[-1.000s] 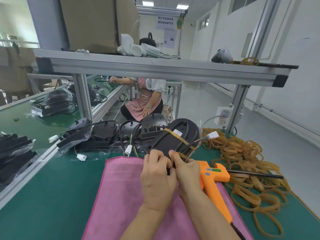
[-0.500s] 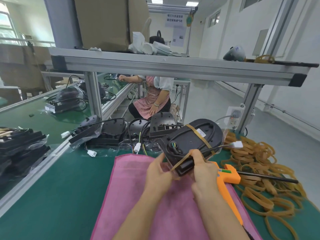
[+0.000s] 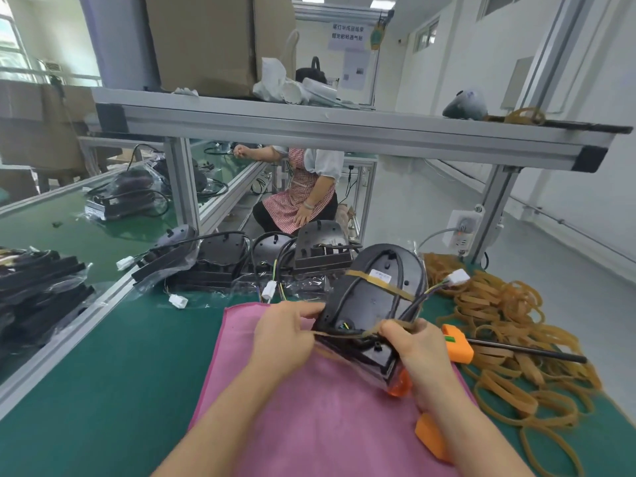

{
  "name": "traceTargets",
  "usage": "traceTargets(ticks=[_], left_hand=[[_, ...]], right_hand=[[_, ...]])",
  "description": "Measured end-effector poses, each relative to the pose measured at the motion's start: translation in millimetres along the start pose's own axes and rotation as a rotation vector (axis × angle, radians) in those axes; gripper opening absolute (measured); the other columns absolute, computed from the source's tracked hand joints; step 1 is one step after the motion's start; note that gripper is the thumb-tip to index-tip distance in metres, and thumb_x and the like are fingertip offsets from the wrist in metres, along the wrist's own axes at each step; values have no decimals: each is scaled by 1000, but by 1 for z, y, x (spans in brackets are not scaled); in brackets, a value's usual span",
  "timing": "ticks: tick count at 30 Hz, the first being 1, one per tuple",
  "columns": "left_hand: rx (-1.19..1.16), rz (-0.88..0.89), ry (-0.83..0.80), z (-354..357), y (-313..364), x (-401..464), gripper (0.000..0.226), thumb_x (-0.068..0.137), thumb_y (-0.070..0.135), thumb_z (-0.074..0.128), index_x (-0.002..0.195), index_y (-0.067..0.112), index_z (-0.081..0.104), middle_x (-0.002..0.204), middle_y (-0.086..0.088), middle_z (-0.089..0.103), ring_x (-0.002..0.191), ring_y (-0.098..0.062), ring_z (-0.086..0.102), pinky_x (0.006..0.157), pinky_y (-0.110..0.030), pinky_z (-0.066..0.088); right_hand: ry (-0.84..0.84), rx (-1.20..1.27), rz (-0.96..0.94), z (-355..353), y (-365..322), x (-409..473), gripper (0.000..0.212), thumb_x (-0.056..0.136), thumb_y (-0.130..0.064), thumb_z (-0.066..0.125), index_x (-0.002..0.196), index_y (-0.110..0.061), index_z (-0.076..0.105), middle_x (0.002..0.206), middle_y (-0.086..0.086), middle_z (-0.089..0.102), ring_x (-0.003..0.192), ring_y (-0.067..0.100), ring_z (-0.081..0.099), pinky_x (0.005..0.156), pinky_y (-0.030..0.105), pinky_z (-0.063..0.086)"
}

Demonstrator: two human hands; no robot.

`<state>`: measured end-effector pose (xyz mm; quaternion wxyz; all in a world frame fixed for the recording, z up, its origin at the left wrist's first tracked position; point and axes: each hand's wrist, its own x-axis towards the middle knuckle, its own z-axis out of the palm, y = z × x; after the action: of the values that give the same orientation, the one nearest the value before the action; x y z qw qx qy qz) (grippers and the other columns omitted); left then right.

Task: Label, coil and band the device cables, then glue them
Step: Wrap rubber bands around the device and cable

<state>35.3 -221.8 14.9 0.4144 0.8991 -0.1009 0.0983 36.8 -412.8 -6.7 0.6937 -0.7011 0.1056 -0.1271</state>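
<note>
The black device [image 3: 373,297] is held tilted above the pink cloth [image 3: 309,407], its flat underside turned up toward the camera, with its black cable [image 3: 399,280] looped across that face and a tan rubber band [image 3: 378,283] already crossing it near a white label [image 3: 381,277]. A second tan band [image 3: 347,335] is stretched across the near end of the device between the two hands. The left hand [image 3: 284,335] pinches one end of it, thumb and fingers curled together against the device's left edge; the right hand [image 3: 413,346] has its fingers curled over the other end and round the device's right edge. The cable's white connector [image 3: 456,277] hangs off to the right — clear of the hands. Just beside the right hand lies an orange glue gun [image 3: 454,346], partly hidden by the forearm. Beyond it a heap of loose rubber bands [image 3: 509,325] spreads over the green bench top [image 3: 103,373]. Behind the cloth stand more black devices [image 3: 220,259] in clear bags, and farther off another person [image 3: 303,194] sits at the line.
</note>
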Motion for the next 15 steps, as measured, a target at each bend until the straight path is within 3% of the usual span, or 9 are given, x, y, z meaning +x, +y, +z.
traceTargets(ticks=[2,4,7,11,13,15], left_hand=[[374,39,-74,-4,10,4,53,60,20,38,99,23,73,97,4,73,98,-19,61,107,-36,33],[430,4,-112,-4,17,5,54,53,21,34,91,15,71,103,0,71,103,-24,60,107,-36,34],[208,-48,-113,-9,11,11,40,60,15,41,83,11,74,107,-3,73,109,-23,63,88,-34,52],[-120,-44,-263,-19,8,10,47,73,-14,56,103,15,78,117,2,70,121,-4,56,97,-33,51],[20,10,-234,-19,8,6,48,76,-6,59,113,22,73,124,9,65,124,-2,52,108,-37,41],[344,184,-24,-15,9,-3,51,75,0,56,114,31,68,122,18,62,122,-4,48,116,-47,21]], right_hand=[[-27,-36,-4,-2,3,0,15,76,-2,71,71,-11,60,48,-8,64,43,2,59,38,16,42],[-54,-102,9,0,5,2,12,75,-7,73,74,-9,61,50,-5,65,47,6,62,41,21,45],[-61,-137,26,1,7,6,13,72,-11,74,78,-9,62,56,-3,67,54,11,64,47,24,47],[-64,1,105,0,15,7,10,75,-5,70,83,-7,64,59,1,70,54,12,67,45,23,49],[-69,45,152,1,17,7,11,75,-4,69,85,-3,66,64,6,72,57,17,68,48,25,51],[-67,54,178,2,15,8,11,76,-5,69,87,-2,67,70,12,72,62,22,68,53,29,54]])
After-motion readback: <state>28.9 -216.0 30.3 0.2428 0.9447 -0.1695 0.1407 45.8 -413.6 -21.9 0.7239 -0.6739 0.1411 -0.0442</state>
